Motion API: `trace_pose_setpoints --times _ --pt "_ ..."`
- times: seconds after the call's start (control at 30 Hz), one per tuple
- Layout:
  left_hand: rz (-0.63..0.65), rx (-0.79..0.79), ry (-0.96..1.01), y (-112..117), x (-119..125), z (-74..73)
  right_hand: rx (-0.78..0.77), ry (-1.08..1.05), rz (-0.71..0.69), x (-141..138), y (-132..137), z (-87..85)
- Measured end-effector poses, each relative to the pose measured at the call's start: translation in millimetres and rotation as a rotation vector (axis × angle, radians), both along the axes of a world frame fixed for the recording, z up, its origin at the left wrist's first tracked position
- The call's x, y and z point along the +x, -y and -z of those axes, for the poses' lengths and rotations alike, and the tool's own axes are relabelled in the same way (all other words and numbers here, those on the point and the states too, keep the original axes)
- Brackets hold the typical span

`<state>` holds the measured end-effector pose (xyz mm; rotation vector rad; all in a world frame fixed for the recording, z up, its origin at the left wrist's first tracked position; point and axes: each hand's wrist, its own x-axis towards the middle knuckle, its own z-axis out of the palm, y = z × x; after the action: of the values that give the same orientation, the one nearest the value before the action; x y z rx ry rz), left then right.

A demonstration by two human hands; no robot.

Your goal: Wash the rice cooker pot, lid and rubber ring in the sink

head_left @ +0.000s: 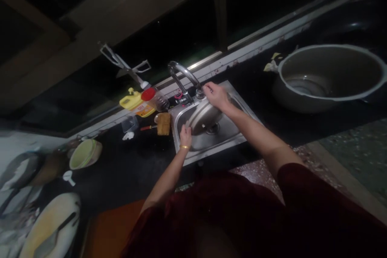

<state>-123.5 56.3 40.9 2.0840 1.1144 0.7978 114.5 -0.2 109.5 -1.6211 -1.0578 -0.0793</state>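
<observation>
A round, shallow metal lid or pan [206, 117] is held tilted over the steel sink [208, 150], beneath the curved tap [185, 70]. My left hand [185, 136] has its fingers closed on the piece's left edge, thumb up. Higher up, beside the tap's spout, my right hand [216, 95] is curled with its fingers pressed together. It is just above the round piece's far edge; what lies inside those fingers is hidden. The sink drain [213, 129] shows below the piece.
A large metal pot [332, 97] stands right of the sink. To the left are a brown sponge [163, 124], a yellow jug [137, 104], a red-lidded jar [155, 97] and a green-rimmed tub [86, 154]. An oval dish [51, 219] with a dark-handled utensil lies lower left.
</observation>
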Motion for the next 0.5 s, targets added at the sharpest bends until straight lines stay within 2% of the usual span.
trace_pose_setpoints --times 0.07,0.13,0.23,0.33,0.4,0.5 --pt "-0.031 -0.019 -0.031 5.7 -11.1 -2.0 -0.023 -0.047 -0.019 -12.5 -8.6 5.2" --pt "0.008 -0.014 -0.098 7.7 -12.2 -8.4 -0.037 -0.117 -0.009 -23.7 -16.9 13.0" --pt "0.124 0.027 -0.253 1.9 4.8 -23.6 -0.022 -0.197 0.025 -36.5 -30.8 23.9" --pt "0.121 0.072 -0.349 -9.9 28.2 -35.3 0.040 -0.237 0.047 -42.5 -40.3 29.1" --pt "0.099 0.090 -0.348 -17.6 36.8 -37.5 0.106 -0.268 0.089 -42.4 -38.3 31.0" --pt "0.072 0.050 -0.269 -28.8 36.3 -35.3 0.166 -0.300 0.180 -42.7 -22.6 36.2"
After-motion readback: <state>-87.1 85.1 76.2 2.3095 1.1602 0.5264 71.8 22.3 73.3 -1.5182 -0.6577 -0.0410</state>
